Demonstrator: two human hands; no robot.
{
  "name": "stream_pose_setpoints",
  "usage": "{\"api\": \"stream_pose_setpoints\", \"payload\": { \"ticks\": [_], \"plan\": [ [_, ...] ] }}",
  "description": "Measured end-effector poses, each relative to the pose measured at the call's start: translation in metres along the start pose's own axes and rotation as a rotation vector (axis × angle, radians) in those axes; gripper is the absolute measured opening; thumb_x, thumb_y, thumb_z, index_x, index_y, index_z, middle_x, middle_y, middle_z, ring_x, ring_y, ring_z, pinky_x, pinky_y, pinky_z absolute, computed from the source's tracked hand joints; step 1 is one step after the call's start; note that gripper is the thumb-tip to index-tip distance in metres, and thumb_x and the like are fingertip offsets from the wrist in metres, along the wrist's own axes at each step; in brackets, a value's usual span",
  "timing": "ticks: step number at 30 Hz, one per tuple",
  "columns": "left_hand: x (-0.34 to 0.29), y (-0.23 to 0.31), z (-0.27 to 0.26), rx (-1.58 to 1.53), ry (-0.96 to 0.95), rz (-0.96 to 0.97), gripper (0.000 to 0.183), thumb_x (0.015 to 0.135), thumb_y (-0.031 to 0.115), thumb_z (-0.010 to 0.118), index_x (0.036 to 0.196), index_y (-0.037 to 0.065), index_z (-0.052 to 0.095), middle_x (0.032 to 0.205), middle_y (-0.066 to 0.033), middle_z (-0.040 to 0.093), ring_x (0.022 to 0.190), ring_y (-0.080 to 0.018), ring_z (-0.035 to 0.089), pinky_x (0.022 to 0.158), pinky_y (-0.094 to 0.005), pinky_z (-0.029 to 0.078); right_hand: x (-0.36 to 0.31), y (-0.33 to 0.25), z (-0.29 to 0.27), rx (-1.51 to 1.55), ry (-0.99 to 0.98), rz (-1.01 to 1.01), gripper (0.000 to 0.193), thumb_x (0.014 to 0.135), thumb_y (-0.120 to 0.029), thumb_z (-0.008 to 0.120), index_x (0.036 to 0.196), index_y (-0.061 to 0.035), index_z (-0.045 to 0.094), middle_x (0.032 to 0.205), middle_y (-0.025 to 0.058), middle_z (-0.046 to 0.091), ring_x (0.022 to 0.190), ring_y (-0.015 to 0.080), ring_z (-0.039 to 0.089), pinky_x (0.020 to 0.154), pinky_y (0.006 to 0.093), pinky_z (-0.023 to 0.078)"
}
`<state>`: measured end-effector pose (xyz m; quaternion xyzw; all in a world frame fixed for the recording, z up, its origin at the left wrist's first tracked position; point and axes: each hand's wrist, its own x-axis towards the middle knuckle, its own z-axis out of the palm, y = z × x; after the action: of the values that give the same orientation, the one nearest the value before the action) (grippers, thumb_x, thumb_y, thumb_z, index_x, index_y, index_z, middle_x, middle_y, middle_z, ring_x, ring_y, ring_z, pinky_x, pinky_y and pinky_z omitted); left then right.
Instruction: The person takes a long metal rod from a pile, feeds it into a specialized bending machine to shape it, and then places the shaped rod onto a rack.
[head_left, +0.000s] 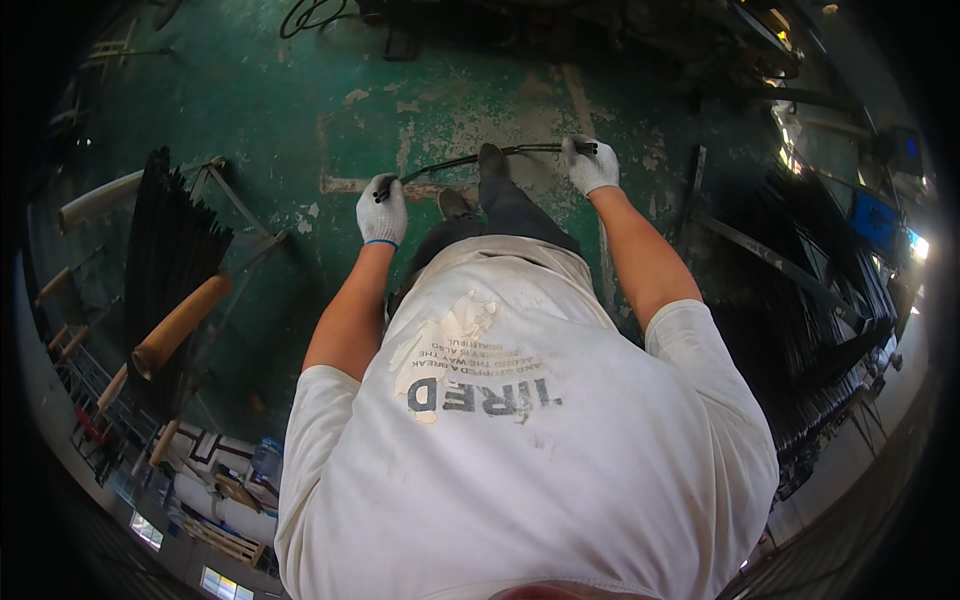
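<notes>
A few thin black tubes (450, 163) run between my two hands, bowed slightly upward in the middle and passing in front of my shoes. My left hand (382, 212), in a white knitted glove with a blue cuff edge, is closed around one end; round tube ends poke out of the fist. At the other end, my right hand (592, 166), gloved in white too, grips the tubes, with their dark ends showing past the fingers. Both arms are held out ahead of my body. Exactly how many tubes there are cannot be made out.
To the left stands a metal rack with brown roller-like bars (182, 322) and a bunch of long black strips (165, 255) hanging over it. On the right, another metal frame (770, 262) carries many black lengths (840, 300). Worn green floor (350, 120) stretches ahead, with dark machinery beyond.
</notes>
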<state>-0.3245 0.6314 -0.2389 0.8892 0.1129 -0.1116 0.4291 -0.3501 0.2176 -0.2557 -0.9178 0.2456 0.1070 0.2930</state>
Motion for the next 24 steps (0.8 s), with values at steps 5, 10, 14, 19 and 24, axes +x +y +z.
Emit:
{"api": "stream_pose_setpoints", "payload": {
  "ticks": [5, 10, 14, 19, 24],
  "plan": [
    [0.0, 0.006, -0.002, 0.03, -0.001, 0.066, 0.019, 0.104, 0.014, 0.068, 0.117, 0.001, 0.076, 0.107, -0.0162, 0.08, 0.101, -0.0264, 0.078, 0.093, -0.0362, 0.059, 0.005, 0.022, 0.008, 0.153, -0.045, 0.021, 0.037, 0.102, -0.045, 0.064, 0.112, -0.0134, 0.082, 0.108, 0.0157, 0.08, 0.107, 0.04, 0.074, 0.093, 0.048, 0.06],
    [0.0, -0.022, 0.005, -0.047, -0.023, 0.038, 0.018, 0.106, 0.011, 0.067, 0.117, -0.002, 0.074, 0.108, -0.0133, 0.078, 0.1, -0.0215, 0.075, 0.095, -0.0336, 0.057, -0.004, -0.003, -0.011, 0.053, -0.031, -0.044, 0.032, 0.103, -0.04, 0.064, 0.11, -0.0139, 0.082, 0.107, 0.0134, 0.081, 0.104, 0.0389, 0.075, 0.09, 0.0456, 0.06],
    [-0.001, -0.01, 0.002, -0.051, -0.041, 0.035, 0.018, 0.107, 0.01, 0.066, 0.118, -0.002, 0.074, 0.109, -0.013, 0.078, 0.101, -0.021, 0.075, 0.095, -0.0332, 0.057, -0.004, 0.006, -0.005, 0.121, -0.043, -0.005, 0.031, 0.103, -0.04, 0.065, 0.111, -0.0157, 0.082, 0.107, 0.0137, 0.081, 0.103, 0.0388, 0.075, 0.089, 0.0461, 0.06],
    [-0.001, -0.017, 0.005, -0.051, -0.044, 0.05, 0.018, 0.107, 0.011, 0.067, 0.118, -0.001, 0.074, 0.11, -0.0129, 0.079, 0.102, -0.0211, 0.075, 0.096, -0.0337, 0.057, -0.001, 0.019, 0.008, 0.083, -0.013, -0.016, 0.03, 0.102, -0.039, 0.066, 0.111, -0.0149, 0.082, 0.106, 0.0143, 0.081, 0.103, 0.0368, 0.076, 0.089, 0.0454, 0.06],
    [-0.002, -0.025, 0.006, -0.043, -0.04, 0.057, 0.019, 0.107, 0.012, 0.067, 0.118, 0.0, 0.075, 0.11, -0.0135, 0.079, 0.102, -0.0223, 0.076, 0.095, -0.0342, 0.057, -0.005, 0.024, 0.011, 0.342, -0.028, -0.004, 0.029, 0.101, -0.034, 0.068, 0.112, -0.0103, 0.082, 0.105, 0.0149, 0.082, 0.102, 0.0336, 0.078, 0.089, 0.0415, 0.06]
  ]
}}
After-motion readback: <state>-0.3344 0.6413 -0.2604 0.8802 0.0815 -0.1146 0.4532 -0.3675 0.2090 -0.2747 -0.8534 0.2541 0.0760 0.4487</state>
